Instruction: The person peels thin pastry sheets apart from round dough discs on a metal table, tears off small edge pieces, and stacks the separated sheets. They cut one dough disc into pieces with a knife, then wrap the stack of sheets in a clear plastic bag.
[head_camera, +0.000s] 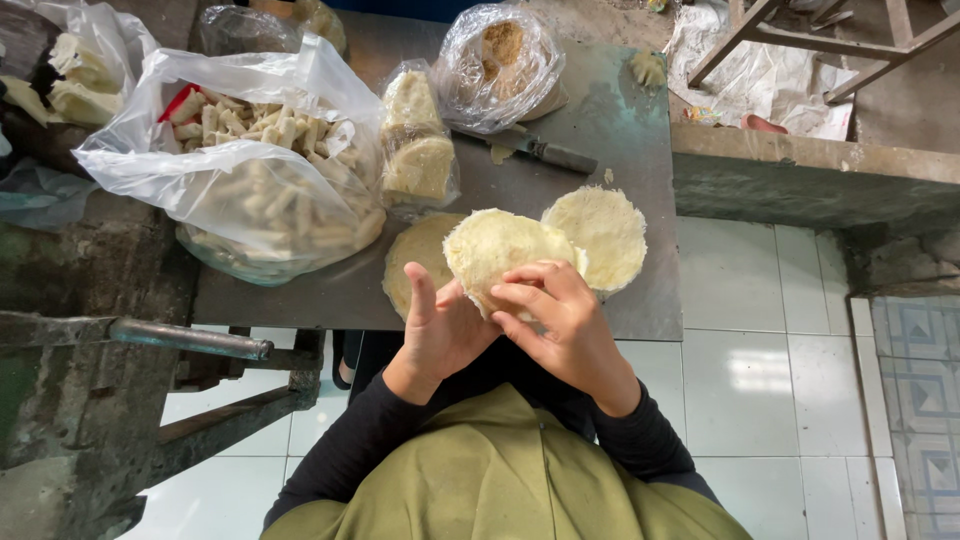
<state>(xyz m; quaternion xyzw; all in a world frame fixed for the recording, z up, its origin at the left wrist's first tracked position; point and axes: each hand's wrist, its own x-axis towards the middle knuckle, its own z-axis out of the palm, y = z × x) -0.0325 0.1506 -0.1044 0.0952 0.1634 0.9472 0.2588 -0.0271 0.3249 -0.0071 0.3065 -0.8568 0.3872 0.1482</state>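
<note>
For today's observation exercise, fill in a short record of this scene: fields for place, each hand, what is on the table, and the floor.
Place: grey metal table over white floor tiles
Left hand: under the edge of a round pale disc
Right hand: fingers on top of that disc
Beside it: second disc, third disc partly under it
Bags: big bag of pale sticks, small wrapped rounds, bag with brown crumbs
Tool: knife

Left hand (440, 325) palm is hidden under the lacy round wrapper (497, 250). The wrapper's near edge is covered by right hand (560, 315) fingers. A second disc (420, 255) is largely overlapped. Knife (545, 152) blade is partly concealed beneath a bag (497, 65). Upper-left bag (85, 60) is cut by the frame edge. Tabletop (640, 200) far edge is cropped.
</note>
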